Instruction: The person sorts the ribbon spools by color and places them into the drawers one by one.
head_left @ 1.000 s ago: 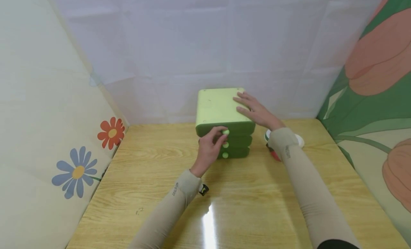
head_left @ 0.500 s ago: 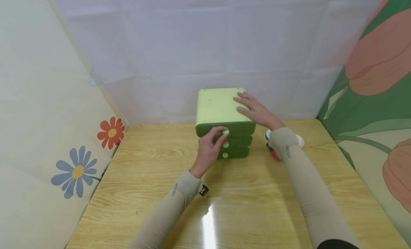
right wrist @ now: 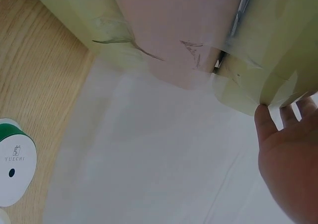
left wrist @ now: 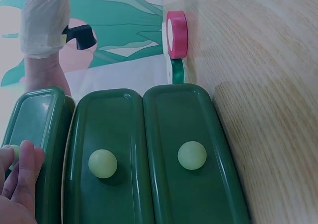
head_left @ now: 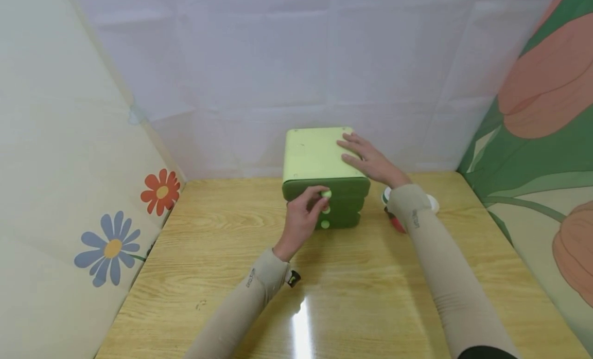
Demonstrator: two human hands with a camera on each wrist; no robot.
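A small three-drawer cabinet (head_left: 315,150) with a pale green top stands at the back of the table. My left hand (head_left: 300,217) pinches the round knob (head_left: 326,194) of its top drawer (head_left: 349,187) between thumb and fingers. In the left wrist view, that top drawer (left wrist: 35,114) juts out past the middle drawer (left wrist: 107,119) and the bottom drawer (left wrist: 174,114), which sit level with each other. Their pale knobs show in full. My right hand (head_left: 370,161) rests on the right side of the cabinet's top, fingers spread and fairly straight.
Right of the cabinet lie spools of ribbon, partly behind my right sleeve: a red-pink spool (left wrist: 178,35) and a green spool (right wrist: 17,157) with a white printed face. A white covered wall (head_left: 231,91) rises behind the wooden table (head_left: 222,230); patterned walls flank it.
My left hand has moved slightly toward me with the knob, and the top drawer's front has come out a little. The right hand has stayed on the cabinet top.
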